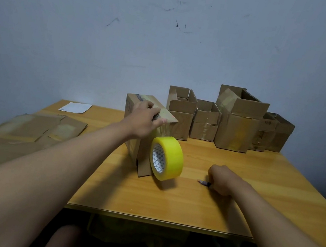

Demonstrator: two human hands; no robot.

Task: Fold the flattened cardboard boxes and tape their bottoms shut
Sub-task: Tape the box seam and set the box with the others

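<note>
We see a wall [127, 43] with dark scuffs behind a wooden counter [231, 198]. On the counter's left side lie flat boxes [35, 131], overlapping and reaching the near left edge. Along the back right stand folded boxes [232, 121] in a row, open tops up, touching one another. Near the middle stands the box [139, 102] being worked, its closed bottom facing up, one flap sticking out low toward us. Our left hand [143, 120] rests on top of it, fingers [159, 120] laid fairly straight and together across the seam, pressing down. A clear strip runs from under that hand down to the tape roll [166, 158], yellow, standing on edge on the counter just right of the box and touching its low flap. Our right hand [223, 180] sits on the counter right of the roll, apart from it, fingers curled round a small cutter [204, 182] whose tip points left. A white paper [76, 107] lies at the far left.
</note>
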